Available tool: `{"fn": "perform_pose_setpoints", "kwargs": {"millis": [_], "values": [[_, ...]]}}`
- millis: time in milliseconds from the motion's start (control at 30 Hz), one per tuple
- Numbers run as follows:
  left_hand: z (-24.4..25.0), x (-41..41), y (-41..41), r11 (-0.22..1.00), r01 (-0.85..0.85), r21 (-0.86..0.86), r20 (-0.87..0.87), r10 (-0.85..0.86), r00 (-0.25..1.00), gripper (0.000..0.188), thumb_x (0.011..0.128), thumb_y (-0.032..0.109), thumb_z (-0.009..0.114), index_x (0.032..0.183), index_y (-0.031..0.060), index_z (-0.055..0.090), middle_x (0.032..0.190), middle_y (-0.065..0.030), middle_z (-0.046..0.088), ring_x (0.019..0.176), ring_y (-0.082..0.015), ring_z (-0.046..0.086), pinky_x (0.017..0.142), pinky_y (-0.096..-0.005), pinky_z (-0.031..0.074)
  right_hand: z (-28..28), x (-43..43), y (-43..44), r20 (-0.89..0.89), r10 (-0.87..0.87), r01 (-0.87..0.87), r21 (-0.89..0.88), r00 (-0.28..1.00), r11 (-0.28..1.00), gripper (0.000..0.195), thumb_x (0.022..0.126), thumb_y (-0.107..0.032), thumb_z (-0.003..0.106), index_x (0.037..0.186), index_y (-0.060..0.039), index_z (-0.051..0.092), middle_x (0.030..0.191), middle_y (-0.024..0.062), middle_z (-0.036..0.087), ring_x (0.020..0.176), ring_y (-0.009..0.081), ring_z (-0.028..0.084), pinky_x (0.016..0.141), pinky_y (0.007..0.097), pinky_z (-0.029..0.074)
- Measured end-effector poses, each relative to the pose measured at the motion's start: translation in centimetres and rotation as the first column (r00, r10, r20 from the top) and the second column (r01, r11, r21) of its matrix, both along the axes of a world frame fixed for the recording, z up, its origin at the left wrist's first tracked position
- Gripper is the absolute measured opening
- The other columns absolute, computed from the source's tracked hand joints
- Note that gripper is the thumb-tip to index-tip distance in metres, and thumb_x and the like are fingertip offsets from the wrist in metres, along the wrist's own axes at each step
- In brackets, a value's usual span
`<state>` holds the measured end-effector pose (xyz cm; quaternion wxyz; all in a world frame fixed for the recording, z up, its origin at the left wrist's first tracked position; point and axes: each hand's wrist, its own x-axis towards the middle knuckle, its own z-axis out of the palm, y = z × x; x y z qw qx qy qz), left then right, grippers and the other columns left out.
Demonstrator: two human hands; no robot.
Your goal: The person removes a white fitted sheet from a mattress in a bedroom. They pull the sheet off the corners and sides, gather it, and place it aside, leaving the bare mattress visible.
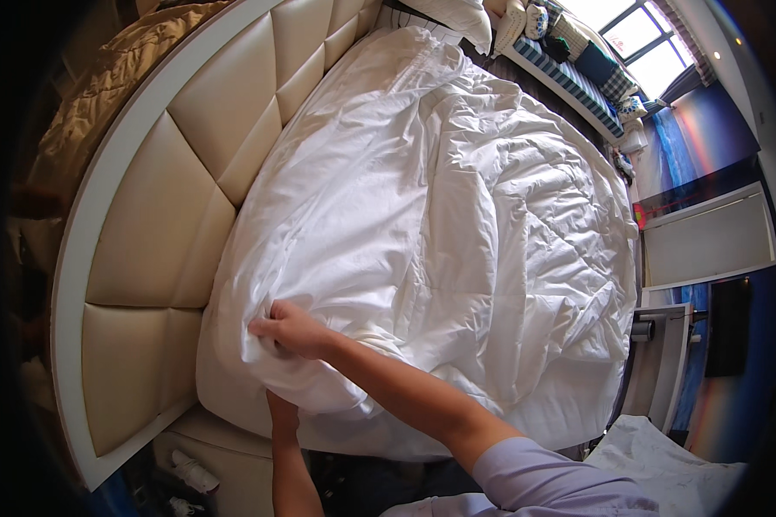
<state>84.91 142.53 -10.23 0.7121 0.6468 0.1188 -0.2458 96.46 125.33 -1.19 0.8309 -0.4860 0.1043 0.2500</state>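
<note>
A rumpled white duvet (pixel 465 213) lies over a bed whose white sheet (pixel 543 400) shows at the near edge. My right hand (pixel 291 328) grips a corner of the duvet's white cover near the headboard side, thumb and fingers closed on the fabric. The left forearm (pixel 284 420) reaches up from the bottom of the view and goes under the same corner; the left hand itself is hidden beneath the cloth, so its grip does not show.
A padded cream headboard (pixel 161 239) borders the bed on the left. A white pillow (pixel 456 19) is at the far end. Beyond stands a striped daybed (pixel 562 77) with cushions. White cloth (pixel 659 459) lies at lower right, and rolled white items (pixel 194 472) at lower left.
</note>
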Motion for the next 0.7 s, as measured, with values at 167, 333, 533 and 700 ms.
{"fn": "perform_pose_setpoints", "kwargs": {"millis": [167,333,533,700], "values": [[-4.7,-1.5,3.3,0.96,-0.194,0.201,-0.155,0.226,0.962,0.043,0.096,0.033,0.058,0.119,-0.004,0.057,0.108,-0.0111,0.062,0.099,-0.0224,0.059,0.087,-0.0352,0.048,-5.1,-5.6,-0.2,0.316,0.068,0.228,-0.802,0.946,0.552,0.029,0.088,-0.014,0.061,0.112,0.0025,0.057,0.107,0.0266,0.059,0.096,0.0417,0.057,0.087,0.0471,0.046],[-3.6,-3.9,1.3,0.809,-0.305,0.503,0.206,0.231,0.951,0.057,0.092,0.037,0.064,0.13,-0.0029,0.049,0.121,-0.0138,0.057,0.111,-0.0275,0.055,0.099,-0.0393,0.041,-11.2,-13.3,-7.7,0.356,-0.394,0.443,-0.883,0.847,0.155,0.039,0.086,-0.013,0.066,0.119,0.0031,0.053,0.113,0.0208,0.055,0.104,0.0344,0.056,0.089,0.0402,0.046],[1.5,-1.3,-4.7,0.966,-0.132,0.221,0.358,0.045,0.932,0.069,0.084,0.035,0.076,0.133,-0.0034,0.045,0.133,-0.0166,0.049,0.121,-0.0249,0.047,0.106,-0.0383,0.034,-12.5,-7.6,-10.6,-0.166,-0.753,0.574,-0.55,0.637,0.607,0.051,0.085,-0.031,0.064,0.126,-0.0033,0.052,0.115,0.0145,0.057,0.098,0.0258,0.057,0.079,0.0393,0.049],[2.3,0.2,-7.0,0.934,-0.049,0.354,0.209,-0.028,0.977,0.037,0.079,0.008,0.068,0.112,-0.0036,0.056,0.103,-0.0105,0.064,0.092,-0.0223,0.061,0.085,-0.034,0.049,-11.3,0.6,-6.3,-0.301,-0.369,0.337,-0.154,0.879,0.929,0.029,0.083,-0.012,0.058,0.111,-0.0067,0.06,0.091,0.0054,0.06,0.072,0.0152,0.054,0.056,0.0303,0.044]]}}
